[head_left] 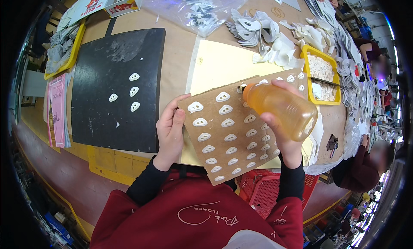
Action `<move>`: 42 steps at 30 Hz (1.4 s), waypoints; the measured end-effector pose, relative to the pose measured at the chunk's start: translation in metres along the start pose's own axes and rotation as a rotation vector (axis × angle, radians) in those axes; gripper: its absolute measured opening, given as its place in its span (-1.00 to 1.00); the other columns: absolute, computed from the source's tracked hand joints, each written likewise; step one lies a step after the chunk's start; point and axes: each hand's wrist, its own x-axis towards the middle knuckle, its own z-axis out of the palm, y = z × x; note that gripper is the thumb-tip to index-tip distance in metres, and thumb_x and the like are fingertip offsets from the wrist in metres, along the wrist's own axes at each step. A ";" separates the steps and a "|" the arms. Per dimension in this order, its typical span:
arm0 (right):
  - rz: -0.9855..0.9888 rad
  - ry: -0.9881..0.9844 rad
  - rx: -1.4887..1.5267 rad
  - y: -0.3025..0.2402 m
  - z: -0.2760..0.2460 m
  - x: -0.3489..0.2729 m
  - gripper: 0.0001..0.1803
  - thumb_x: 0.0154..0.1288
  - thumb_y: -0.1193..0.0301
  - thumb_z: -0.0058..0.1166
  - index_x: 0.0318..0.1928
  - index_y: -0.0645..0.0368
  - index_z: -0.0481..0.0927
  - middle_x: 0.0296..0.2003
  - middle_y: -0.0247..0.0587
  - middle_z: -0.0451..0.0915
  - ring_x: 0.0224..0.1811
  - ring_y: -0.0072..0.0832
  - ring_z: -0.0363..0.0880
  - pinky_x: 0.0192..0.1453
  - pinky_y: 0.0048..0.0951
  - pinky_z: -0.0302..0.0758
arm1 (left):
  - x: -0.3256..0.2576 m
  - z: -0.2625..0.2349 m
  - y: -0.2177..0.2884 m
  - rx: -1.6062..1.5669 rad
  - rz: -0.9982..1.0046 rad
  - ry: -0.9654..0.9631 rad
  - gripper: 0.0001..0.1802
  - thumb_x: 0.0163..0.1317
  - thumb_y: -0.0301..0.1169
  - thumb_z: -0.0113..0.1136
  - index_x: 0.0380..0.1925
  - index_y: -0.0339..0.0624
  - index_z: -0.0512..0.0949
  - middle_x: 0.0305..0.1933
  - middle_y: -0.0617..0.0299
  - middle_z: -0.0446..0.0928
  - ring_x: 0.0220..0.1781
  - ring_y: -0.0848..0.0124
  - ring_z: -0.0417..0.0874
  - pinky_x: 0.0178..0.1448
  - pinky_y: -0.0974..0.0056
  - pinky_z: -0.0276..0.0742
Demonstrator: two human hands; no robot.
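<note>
A brown cardboard sheet (214,127) is tilted in front of me, covered with rows of small white oval pieces with two dark holes (223,96). My left hand (169,133) grips the sheet by its left edge, thumb along the top side. Wrapped round a clear plastic bottle of amber liquid (284,107) is my right hand (287,139). The bottle is tipped over, and its orange cap with a dark nozzle points at a white piece near the sheet's far edge. Whether the nozzle touches that piece I cannot tell.
Left of the sheet lies a black board (94,85) with several white pieces. A yellow tray (307,64) at the right holds many small pale parts. Cut fabric strips (251,27) and a plastic bag (189,8) lie farther back. A red crate (260,191) stands below the table edge.
</note>
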 end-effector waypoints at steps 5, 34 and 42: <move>0.108 0.068 0.053 -0.007 -0.001 0.009 -0.43 -0.09 0.41 0.49 -0.03 0.31 0.56 -0.07 -0.18 0.62 -0.13 -0.53 0.62 -0.02 -0.50 0.54 | 0.000 -0.001 -0.001 -0.016 0.006 -0.002 -0.62 0.46 -0.29 -0.10 0.12 -0.32 0.41 -0.02 0.22 0.52 -0.03 0.58 0.48 0.09 0.46 0.38; 0.094 0.630 1.041 0.046 -0.109 -0.128 -0.10 0.17 -0.19 0.09 0.25 0.28 0.23 0.05 0.13 0.44 -0.08 -0.25 0.55 -0.36 -0.51 0.51 | 0.011 0.016 0.003 -0.220 -0.249 -0.073 -0.40 0.48 -0.17 -0.18 0.34 -0.37 0.08 0.23 0.09 0.40 0.21 0.43 0.44 0.27 0.34 0.32; 0.256 0.593 0.567 0.032 -0.043 -0.187 -0.08 0.02 -0.26 0.19 0.12 0.26 0.31 -0.02 0.11 0.44 -0.02 -0.10 0.54 0.01 -0.21 0.57 | 0.014 0.055 0.002 -0.368 -0.318 0.107 -0.48 0.45 -0.20 -0.15 0.30 -0.23 0.15 0.20 0.14 0.37 0.20 0.37 0.45 0.21 0.25 0.42</move>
